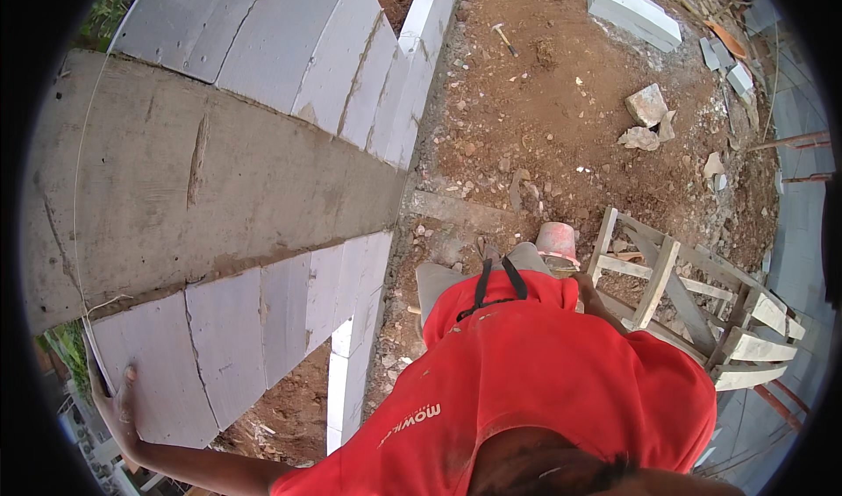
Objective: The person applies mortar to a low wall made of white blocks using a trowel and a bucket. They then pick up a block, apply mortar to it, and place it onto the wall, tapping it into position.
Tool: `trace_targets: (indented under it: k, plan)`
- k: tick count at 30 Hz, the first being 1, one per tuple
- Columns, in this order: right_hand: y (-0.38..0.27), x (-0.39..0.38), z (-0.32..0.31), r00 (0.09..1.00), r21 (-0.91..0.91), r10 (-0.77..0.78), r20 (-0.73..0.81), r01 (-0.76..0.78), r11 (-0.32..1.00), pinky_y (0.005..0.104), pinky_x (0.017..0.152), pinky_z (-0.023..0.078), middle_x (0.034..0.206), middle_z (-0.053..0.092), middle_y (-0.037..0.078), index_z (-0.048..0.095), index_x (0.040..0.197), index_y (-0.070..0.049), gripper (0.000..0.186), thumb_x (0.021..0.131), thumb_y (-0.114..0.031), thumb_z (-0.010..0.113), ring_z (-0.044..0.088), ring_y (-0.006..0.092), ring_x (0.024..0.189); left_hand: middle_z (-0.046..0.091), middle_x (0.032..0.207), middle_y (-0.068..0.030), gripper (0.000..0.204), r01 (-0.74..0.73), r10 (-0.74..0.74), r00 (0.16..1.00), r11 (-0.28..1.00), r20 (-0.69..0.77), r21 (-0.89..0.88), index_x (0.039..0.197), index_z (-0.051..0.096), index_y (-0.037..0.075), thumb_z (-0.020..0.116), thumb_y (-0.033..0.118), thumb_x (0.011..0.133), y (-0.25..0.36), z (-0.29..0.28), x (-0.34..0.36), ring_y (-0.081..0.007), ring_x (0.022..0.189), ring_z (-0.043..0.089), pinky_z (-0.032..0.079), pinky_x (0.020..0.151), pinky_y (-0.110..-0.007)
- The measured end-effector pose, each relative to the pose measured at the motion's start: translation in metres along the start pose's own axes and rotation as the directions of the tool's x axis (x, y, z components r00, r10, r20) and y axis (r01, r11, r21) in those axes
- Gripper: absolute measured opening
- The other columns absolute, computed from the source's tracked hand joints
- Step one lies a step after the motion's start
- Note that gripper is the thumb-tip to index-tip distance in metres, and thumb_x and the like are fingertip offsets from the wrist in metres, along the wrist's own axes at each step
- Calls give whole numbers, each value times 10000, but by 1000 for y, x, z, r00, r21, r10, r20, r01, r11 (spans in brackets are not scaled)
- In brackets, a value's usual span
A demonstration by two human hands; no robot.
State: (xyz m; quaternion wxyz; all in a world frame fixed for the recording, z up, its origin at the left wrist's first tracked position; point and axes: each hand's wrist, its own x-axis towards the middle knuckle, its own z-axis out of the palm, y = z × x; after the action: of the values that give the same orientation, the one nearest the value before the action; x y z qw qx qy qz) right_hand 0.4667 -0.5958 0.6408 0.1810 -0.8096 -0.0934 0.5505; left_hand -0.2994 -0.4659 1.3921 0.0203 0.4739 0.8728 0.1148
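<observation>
My left hand (121,413) lies at the top edge of a grey block wall (149,375). Its thumb rests against the block face, apart from the fingers, which reach along the outer edge. Near those fingertips a thin string (110,301) is looped at the corner where the blocks meet a concrete column (237,180). My right hand (586,284) is down by the rim of a reddish, mortar-smeared bucket (556,240). Its fingers are hidden, so whether it grips the bucket does not show.
More grey block wall (289,40) continues beyond the column. On my right stands a rough wooden trestle (658,281). A hammer (504,38), broken block pieces (646,106) and a long white block (631,11) lie on the dirt ground. Reddish metal bars (794,142) jut in at far right.
</observation>
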Motion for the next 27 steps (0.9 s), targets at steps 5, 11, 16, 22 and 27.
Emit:
trace_targets:
  k: [5, 11, 16, 22, 27]
  plan:
    - [-63, 125, -3, 858, -439, -490, 155, 504, 744, 416, 541, 580, 714, 696, 171, 706, 946, 3, 216, 883, -197, 653, 701, 302, 581, 631, 1344, -214, 713, -45, 36, 986, 998, -162, -52, 1461, 519, -17, 755, 388, 923, 37, 31, 25, -254, 1160, 634, 497, 1002, -360]
    - [-318, 56, 106, 929, 117, -313, 199, 295, 949, 360, 499, 567, 720, 673, 137, 667, 956, -23, 183, 914, -197, 628, 688, 247, 587, 710, 1147, -169, 285, -786, 506, 356, 617, -785, 41, 1134, 732, 60, 771, 247, 923, 131, 94, -2, -299, 1068, 682, 465, 1079, -535]
    - [-405, 90, 136, 879, 90, -405, 252, 395, 914, 359, 519, 570, 745, 693, 126, 664, 967, -29, 168, 917, -184, 625, 690, 226, 597, 720, 697, -50, 231, -649, 677, 646, 243, -354, -721, 701, 675, 88, 905, 101, 721, 293, 305, 80, -174, 747, 725, 549, 905, -498]
    - [-440, 157, 100, 947, 121, -284, 147, 268, 956, 356, 486, 569, 751, 698, 136, 659, 991, -30, 156, 919, -160, 612, 687, 230, 572, 684, 706, -67, 274, -250, 663, 731, 480, 161, -841, 780, 661, 19, 830, 220, 859, 418, 533, 129, -156, 653, 640, 514, 649, -323]
    - [-459, 230, 61, 988, 308, -147, -43, 153, 939, 363, 526, 563, 779, 669, 133, 652, 1028, -36, 205, 879, -172, 616, 672, 243, 624, 638, 670, -82, 373, -143, 682, 585, 620, 439, -772, 808, 596, 18, 763, 331, 923, 498, 617, 164, -195, 600, 615, 501, 602, -370]
